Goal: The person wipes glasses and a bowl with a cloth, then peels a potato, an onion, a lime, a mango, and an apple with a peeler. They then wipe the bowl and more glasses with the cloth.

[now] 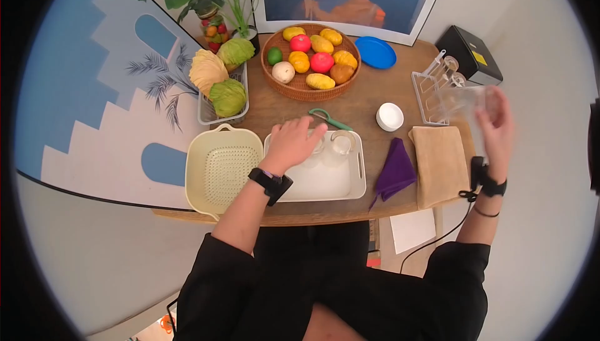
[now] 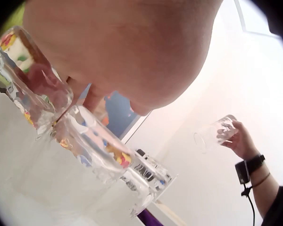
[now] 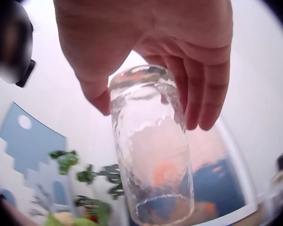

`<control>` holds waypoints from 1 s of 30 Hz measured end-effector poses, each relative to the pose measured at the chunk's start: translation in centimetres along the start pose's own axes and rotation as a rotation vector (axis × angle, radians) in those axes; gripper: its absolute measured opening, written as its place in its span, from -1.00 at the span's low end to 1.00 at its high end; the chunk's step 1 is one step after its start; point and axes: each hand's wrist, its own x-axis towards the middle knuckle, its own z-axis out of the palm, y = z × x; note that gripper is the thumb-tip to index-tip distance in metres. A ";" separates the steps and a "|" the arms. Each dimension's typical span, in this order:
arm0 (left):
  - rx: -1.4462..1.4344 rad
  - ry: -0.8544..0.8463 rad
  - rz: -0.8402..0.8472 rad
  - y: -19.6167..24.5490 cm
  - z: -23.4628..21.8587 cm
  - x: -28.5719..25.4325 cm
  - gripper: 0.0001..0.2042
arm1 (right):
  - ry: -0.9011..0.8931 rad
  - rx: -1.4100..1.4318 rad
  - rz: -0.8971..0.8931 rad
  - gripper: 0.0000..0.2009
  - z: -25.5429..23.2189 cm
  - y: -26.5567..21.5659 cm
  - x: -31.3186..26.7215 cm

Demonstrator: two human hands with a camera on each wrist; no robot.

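Note:
My right hand (image 1: 498, 130) holds a clear drinking glass (image 3: 153, 136) by its base, thumb on one side and fingers on the other, raised near the white rack (image 1: 420, 98). In the right wrist view the mouth of this glass points down. Over the white tray (image 1: 322, 186) is my left hand (image 1: 292, 143), fingers extended and spread. Beneath and beside it, clear glasses (image 1: 342, 143) stand in the tray; the left wrist view shows one glass (image 2: 96, 141) close below the palm. The hand partly hides the others in the head view.
A pale colander (image 1: 195, 172) adjoins the tray's left side. Behind lie a green-handled peeler (image 1: 339, 125) and a wicker basket (image 1: 294, 91) of produce. Rightward are a white bowl (image 1: 390, 117), purple cloth (image 1: 397, 167) and folded tan cloth (image 1: 440, 166). A cable (image 1: 431, 243) hangs from my right wrist.

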 end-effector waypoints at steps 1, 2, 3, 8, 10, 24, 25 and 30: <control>-0.250 0.062 0.010 -0.6 0.1 0.3 -0.48 | -0.136 -0.014 -0.079 -0.33 2.0 -3.8 -2.3; -0.497 0.123 0.023 -1.0 -0.2 0.1 -0.51 | -0.315 0.003 -0.138 -0.32 3.9 -6.9 -4.0; -0.485 0.124 0.032 -1.1 -0.8 -0.4 -0.51 | -0.474 -0.078 -0.184 -0.33 5.6 -9.2 -5.6; -0.577 0.318 0.051 -2.3 -2.8 -3.9 -0.63 | -0.780 -0.040 -0.484 -0.33 16.3 -11.4 -11.2; -0.546 0.318 0.074 -3.0 -3.1 -5.7 -0.63 | -0.797 -0.013 -0.505 -0.34 19.6 -11.2 -12.4; -0.154 0.329 0.228 -2.1 -0.9 -5.6 -0.67 | -0.973 0.075 -0.510 -0.42 24.7 -7.9 -14.8; -0.069 0.338 0.241 -1.7 -1.0 -5.6 -0.65 | -0.970 0.067 -0.501 -0.42 22.9 -7.9 -13.6; 0.097 0.153 0.326 0.3 -1.3 -6.0 -0.44 | -0.543 0.059 -0.095 -0.70 12.4 -2.7 -3.5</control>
